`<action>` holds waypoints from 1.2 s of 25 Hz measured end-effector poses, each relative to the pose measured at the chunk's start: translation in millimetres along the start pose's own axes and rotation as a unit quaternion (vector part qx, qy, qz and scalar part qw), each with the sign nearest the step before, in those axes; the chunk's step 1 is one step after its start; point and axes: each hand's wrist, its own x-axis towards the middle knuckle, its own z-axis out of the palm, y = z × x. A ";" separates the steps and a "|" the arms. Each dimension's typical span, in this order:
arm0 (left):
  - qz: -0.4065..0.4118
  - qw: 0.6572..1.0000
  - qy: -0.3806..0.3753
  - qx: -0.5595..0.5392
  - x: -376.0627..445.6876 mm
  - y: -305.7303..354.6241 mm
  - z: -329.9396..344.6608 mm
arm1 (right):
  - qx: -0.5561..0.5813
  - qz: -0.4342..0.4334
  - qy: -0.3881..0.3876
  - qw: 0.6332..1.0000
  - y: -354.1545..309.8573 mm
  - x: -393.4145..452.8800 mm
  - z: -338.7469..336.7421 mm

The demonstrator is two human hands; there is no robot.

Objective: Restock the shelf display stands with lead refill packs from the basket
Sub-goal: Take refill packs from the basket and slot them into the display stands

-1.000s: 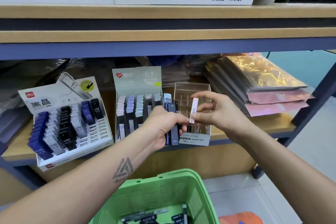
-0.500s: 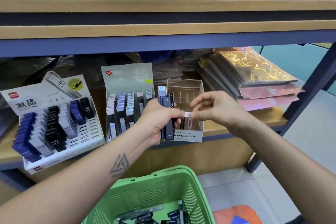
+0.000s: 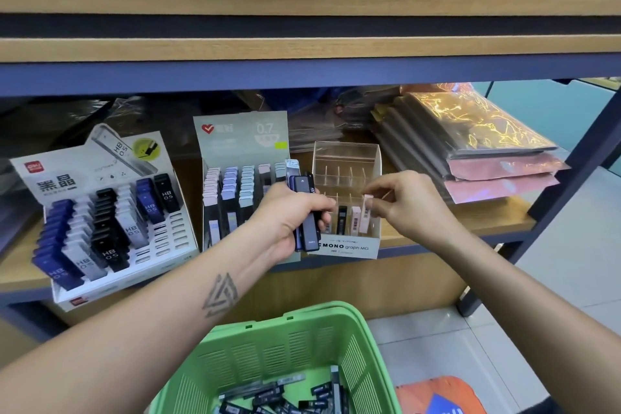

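My left hand grips a bundle of dark blue and black lead refill packs, held upright in front of the shelf. My right hand pinches the top of a pink refill pack that stands in the front right slot of the clear MONO display stand. Another pink pack and a black pack stand in slots beside it. Below, the green basket holds several more dark packs.
A white HB 0.5 stand sits at the shelf's left, a grey 0.7 stand in the middle. Stacked shiny folders lie at the right. The upper shelf board hangs overhead. An orange object lies on the floor.
My right hand carried the pink pack from beside my left hand down into the clear stand's front right slot. My left hand kept its bundle.
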 end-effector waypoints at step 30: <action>-0.114 0.981 -0.155 -0.016 -16.4 3.0 -24.3 | 0.361 0.139 -0.083 0.918 -62.5 1.3 21.5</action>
